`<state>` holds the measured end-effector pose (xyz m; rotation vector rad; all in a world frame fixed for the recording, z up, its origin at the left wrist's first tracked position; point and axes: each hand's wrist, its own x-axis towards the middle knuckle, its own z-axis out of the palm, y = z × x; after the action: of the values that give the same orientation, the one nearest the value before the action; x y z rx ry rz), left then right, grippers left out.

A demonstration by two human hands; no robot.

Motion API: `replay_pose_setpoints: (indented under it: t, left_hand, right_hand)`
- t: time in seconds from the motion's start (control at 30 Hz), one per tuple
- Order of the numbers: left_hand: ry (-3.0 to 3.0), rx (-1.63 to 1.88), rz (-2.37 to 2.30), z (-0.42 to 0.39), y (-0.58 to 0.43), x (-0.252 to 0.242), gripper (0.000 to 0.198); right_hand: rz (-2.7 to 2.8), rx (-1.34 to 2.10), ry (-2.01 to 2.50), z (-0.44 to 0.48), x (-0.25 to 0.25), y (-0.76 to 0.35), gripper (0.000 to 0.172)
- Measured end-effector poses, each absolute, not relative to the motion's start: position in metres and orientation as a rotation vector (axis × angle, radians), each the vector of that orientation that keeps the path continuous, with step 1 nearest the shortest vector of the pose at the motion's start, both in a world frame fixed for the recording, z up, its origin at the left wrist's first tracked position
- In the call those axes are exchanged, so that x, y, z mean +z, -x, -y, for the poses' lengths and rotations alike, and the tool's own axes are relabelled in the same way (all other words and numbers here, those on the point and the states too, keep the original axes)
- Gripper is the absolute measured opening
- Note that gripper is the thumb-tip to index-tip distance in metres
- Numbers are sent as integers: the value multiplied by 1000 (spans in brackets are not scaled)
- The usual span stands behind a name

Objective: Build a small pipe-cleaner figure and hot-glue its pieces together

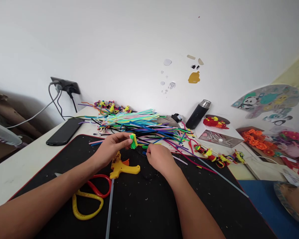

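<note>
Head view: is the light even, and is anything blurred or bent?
In the head view the light is soft and even, with faint shadows on the black mat; the left hand and its green piece look sharp; the picture's sides lean outward, a wide-lens distortion.

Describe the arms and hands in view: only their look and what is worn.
Both arms are bare: the left forearm and right forearm show no sleeve as far as the picture's edge. The left hand and right hand wear no gloves. No watch, bracelet or ring shows on the wrists or on the fingers in view, and no tattoo or marking is visible.
</note>
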<state>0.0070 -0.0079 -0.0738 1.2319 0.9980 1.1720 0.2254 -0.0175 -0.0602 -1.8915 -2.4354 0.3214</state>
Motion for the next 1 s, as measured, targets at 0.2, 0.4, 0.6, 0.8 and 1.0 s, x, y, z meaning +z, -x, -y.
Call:
replay_pose_setpoints:
  t: [0.2,0.4,0.6,0.8,1.0]
  left_hand:
    - [-1237,1175,-975,5,-5,-78,35]
    - [-1259,1165,-983,7,-5,-78,38]
    - [-1291,1128,-943,10,-8,-76,35]
    - [-1279,1122,-939,13,-10,-72,36]
    - [-1250,1122,-937,15,-12,-68,35]
  right_hand:
    - [2058,609,1636,16,-57,-223,9]
    - [1692,977,1369,20,-52,-215,17]
    - [1570,1121,1254,23,-53,-207,24]
    - [1540,1097,1225,22,-57,-207,29]
    - [1543,1095,1238,23,-60,-205,27]
